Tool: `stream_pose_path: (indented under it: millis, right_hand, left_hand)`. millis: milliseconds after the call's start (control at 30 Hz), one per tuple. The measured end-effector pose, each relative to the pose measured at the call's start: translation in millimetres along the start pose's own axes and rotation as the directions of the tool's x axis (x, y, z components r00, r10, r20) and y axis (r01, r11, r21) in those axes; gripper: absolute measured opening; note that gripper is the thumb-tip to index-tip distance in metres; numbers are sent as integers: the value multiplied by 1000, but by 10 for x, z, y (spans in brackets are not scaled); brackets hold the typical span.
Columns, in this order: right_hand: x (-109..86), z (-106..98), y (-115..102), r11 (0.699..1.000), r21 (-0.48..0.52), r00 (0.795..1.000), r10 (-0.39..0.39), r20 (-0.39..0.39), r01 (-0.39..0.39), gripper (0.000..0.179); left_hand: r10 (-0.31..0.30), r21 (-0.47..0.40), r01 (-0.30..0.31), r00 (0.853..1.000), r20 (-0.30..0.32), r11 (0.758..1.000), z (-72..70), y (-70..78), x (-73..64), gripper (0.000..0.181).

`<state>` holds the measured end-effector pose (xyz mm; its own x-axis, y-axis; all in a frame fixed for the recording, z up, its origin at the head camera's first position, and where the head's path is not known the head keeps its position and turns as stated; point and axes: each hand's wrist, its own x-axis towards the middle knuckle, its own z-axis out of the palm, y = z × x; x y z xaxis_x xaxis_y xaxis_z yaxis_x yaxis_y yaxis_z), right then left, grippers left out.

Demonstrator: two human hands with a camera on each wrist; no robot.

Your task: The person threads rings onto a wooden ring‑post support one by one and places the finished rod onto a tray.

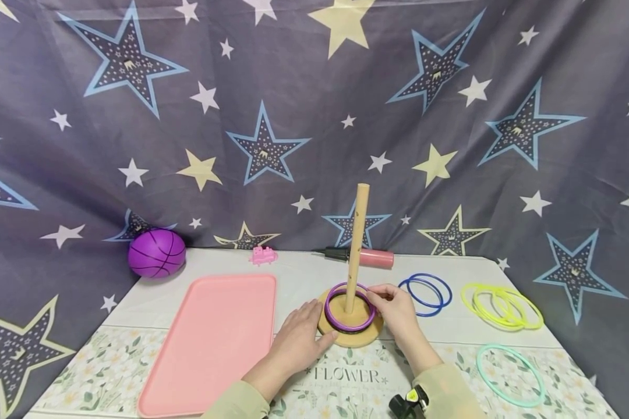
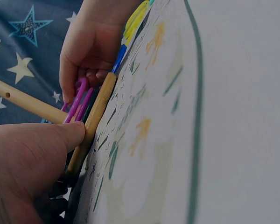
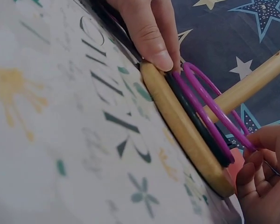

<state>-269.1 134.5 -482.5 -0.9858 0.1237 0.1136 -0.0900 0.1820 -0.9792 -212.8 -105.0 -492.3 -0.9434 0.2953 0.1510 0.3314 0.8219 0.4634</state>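
A wooden peg (image 1: 357, 244) stands upright on a round wooden base (image 1: 357, 337). Two purple rings encircle the peg near its foot, above a dark ring (image 3: 196, 119) lying on the base. My right hand (image 1: 398, 311) pinches the upper purple ring (image 3: 214, 102) at its right side, between thumb and fingers. That ring is tilted, apart from the lower purple ring (image 3: 203, 114) on the pinched side. My left hand (image 1: 299, 337) rests at the base's left edge, fingers extended, thumb (image 2: 74, 134) touching the rim area.
Blue rings (image 1: 424, 314) lie right of the base, several yellow rings (image 1: 503, 323) farther right, and a mint ring (image 1: 542, 387) nearer. A pink tray (image 1: 215, 343) lies left. Behind are a purple ball (image 1: 157, 253), a small pink toy (image 1: 264, 255) and a pink-and-black pump-like object (image 1: 377, 258).
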Motion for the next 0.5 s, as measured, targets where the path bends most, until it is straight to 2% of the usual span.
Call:
stream_pose_path:
  millis: [500]
  right_hand:
    - [20, 32, 38, 998, -67, 1000, 4, -11, -5, 19]
  left_hand:
    - [6, -2, -6, 1000, -11, 1000, 8, -6, -1, 82]
